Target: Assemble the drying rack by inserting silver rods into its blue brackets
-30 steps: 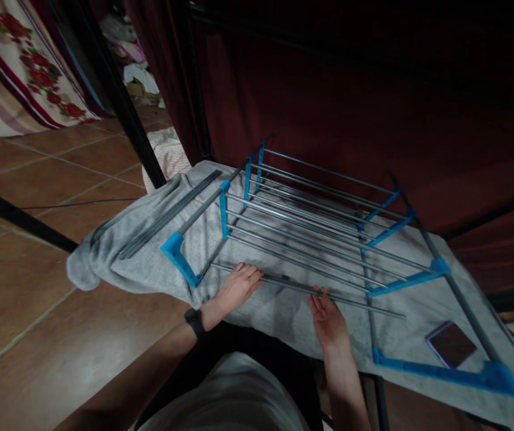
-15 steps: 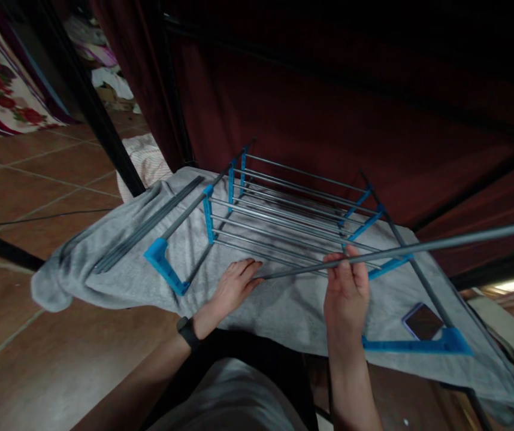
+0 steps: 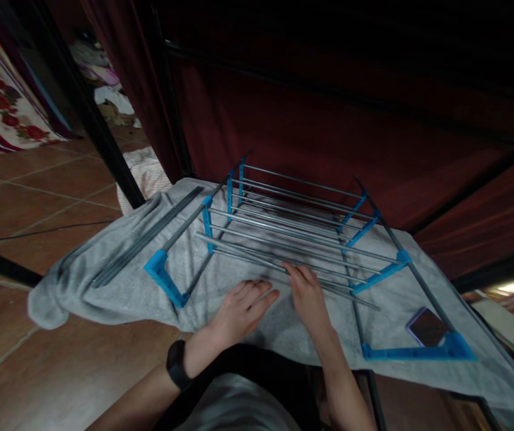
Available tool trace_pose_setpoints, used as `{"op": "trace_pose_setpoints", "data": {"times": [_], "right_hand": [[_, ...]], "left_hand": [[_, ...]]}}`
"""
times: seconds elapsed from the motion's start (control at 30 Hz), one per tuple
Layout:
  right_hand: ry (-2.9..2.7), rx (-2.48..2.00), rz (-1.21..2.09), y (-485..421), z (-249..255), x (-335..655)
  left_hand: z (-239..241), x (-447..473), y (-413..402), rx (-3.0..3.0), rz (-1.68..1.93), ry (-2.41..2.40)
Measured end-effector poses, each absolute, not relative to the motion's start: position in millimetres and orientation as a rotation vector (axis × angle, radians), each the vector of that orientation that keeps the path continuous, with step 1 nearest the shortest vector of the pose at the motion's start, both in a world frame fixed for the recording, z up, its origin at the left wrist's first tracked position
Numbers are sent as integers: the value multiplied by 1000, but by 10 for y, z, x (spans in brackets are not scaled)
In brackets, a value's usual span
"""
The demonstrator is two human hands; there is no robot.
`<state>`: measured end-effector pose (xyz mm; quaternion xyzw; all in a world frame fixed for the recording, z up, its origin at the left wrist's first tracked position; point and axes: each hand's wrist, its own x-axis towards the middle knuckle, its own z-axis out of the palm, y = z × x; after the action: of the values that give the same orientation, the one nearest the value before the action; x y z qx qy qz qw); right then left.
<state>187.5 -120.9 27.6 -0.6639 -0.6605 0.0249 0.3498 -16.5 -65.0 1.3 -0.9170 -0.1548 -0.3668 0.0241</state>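
Note:
My right hand (image 3: 307,294) has its fingers closed on a thin grey metal rod (image 3: 365,303). The rod slants across the near side of a partly built rack with blue plastic brackets (image 3: 389,276) and several parallel metal bars (image 3: 284,230). My left hand (image 3: 244,306) is just left of it, fingers stretched out, holding nothing, low over the grey blanket (image 3: 117,311). A dark watch (image 3: 177,363) is on my left wrist. The frame's near ends carry a blue corner piece on the left (image 3: 165,279) and another on the right (image 3: 419,352).
Several loose grey tubes (image 3: 147,236) lie on the blanket left of the rack. A phone (image 3: 426,327) rests inside the right corner. Dark metal posts (image 3: 99,137) and a maroon curtain (image 3: 284,126) stand around the blanket-covered surface. Tiled floor (image 3: 9,287) lies to the left.
The rod has swung from sticking out toward the right to lying across the rack's near bars. My right hand has moved left; my left hand has come off the rod.

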Motion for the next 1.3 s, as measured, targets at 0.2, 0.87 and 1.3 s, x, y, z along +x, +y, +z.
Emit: {"op": "trace_pose_setpoints", "data": {"times": [0.2,0.87,1.3], "right_hand": [[-1898,-1980,-10,-1251,-279,1763],[-1661,-2367,30,-1435,-628,2183],[-1396,-2449,-25,-1780,-666,2589]], "left_hand": [[-206,11,-638,-2847,-833,-617],[-764,-404,177,-3225,-630,-982],[-925,-528,268,-3191,-620,-1154]]}}
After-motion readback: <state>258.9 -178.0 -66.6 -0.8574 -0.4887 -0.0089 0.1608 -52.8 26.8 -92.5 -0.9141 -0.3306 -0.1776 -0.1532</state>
